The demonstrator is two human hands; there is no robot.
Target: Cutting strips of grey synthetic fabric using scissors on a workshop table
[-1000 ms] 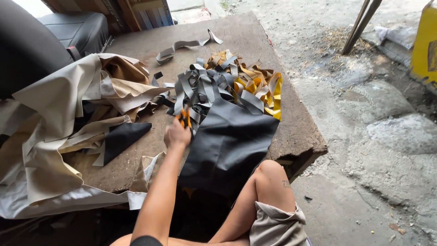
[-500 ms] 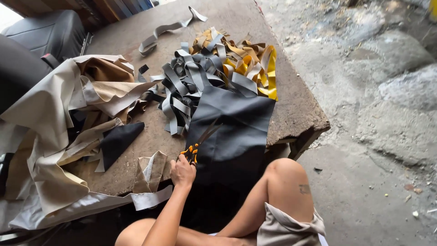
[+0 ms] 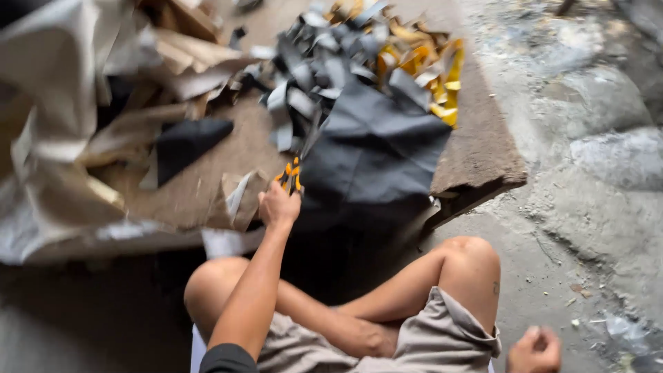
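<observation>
Nearest to us, our right hand (image 3: pixel 534 350) hangs low beside our bent knee, curled into a loose fist with nothing in it. Our left hand (image 3: pixel 278 206) reaches forward and clamps the orange-handled scissors (image 3: pixel 291 175), whose blades meet the near edge of the black sheet (image 3: pixel 373 155). That sheet drapes over the front edge of the worn brown board (image 3: pixel 476 155) we sit against. Just left of the hand lies a small folded tan scrap (image 3: pixel 238 197), and farther left a dark triangular offcut (image 3: pixel 186 141) rests on the board. Beige material (image 3: pixel 62 103) heaps up along the left side. Beyond the sheet sits a tangle of grey and black strips (image 3: pixel 311 76), with yellow strips (image 3: pixel 428 65) at its far right. Rough, dusty concrete ground (image 3: pixel 587 138) spreads to the right, blurred.
</observation>
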